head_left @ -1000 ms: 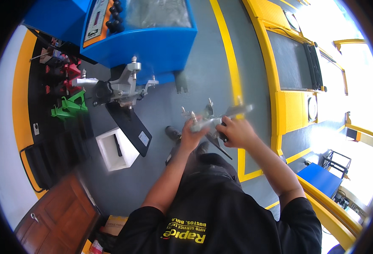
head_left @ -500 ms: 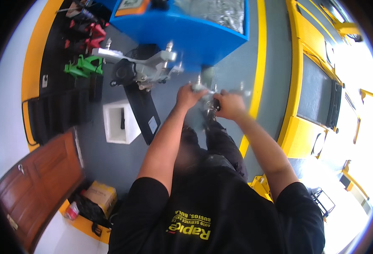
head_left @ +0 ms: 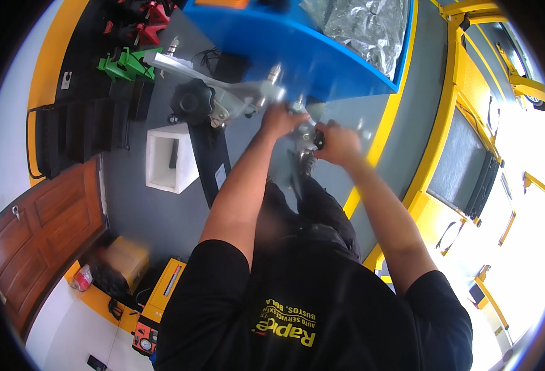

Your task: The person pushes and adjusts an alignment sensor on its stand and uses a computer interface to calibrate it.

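A silver metal wheel clamp (head_left: 305,131), with pegs and a black knob, is held in front of my body over the floor. My left hand (head_left: 279,121) is closed round its upper left part. The fingers of my right hand (head_left: 339,146) are wrapped at the black knob (head_left: 319,140) on its right side. To the left, just beyond my left hand, a second silver wheel clamp (head_left: 238,93) with a large black knob is mounted by a black post (head_left: 206,154). Motion blur softens the held clamp's ends.
A blue cabinet (head_left: 297,52) with a clear plastic-wrapped thing (head_left: 368,34) on top stands just ahead. On the left are green stands (head_left: 127,63), red stands (head_left: 152,25) and a white box (head_left: 161,161). Yellow lift framework (head_left: 430,154) runs along the right.
The view has shifted, so the blue cabinet and mounted clamp appear larger and closer to my hands. A yellow-orange machine shows at lower left. Both hands keep their grip on the held clamp.
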Available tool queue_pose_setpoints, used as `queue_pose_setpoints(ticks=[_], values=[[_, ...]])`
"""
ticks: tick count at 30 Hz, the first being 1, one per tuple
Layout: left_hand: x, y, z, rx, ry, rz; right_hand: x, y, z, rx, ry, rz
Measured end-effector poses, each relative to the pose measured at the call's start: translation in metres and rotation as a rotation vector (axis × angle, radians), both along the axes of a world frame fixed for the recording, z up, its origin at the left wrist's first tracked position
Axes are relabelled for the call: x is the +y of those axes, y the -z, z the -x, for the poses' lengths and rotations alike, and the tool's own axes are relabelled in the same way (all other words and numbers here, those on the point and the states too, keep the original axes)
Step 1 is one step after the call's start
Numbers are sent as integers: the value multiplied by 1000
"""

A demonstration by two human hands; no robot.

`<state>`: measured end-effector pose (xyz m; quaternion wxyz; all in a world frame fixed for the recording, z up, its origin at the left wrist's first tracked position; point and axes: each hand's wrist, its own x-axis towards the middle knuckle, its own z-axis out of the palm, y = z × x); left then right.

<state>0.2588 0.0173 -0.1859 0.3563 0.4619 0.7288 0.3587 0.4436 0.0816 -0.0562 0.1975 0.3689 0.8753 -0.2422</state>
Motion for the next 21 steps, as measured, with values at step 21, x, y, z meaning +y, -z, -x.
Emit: queue_pose_setpoints(ticks=[21], values=[[19,53,-7,-101,61,174,7,73,1,-146,23,1]])
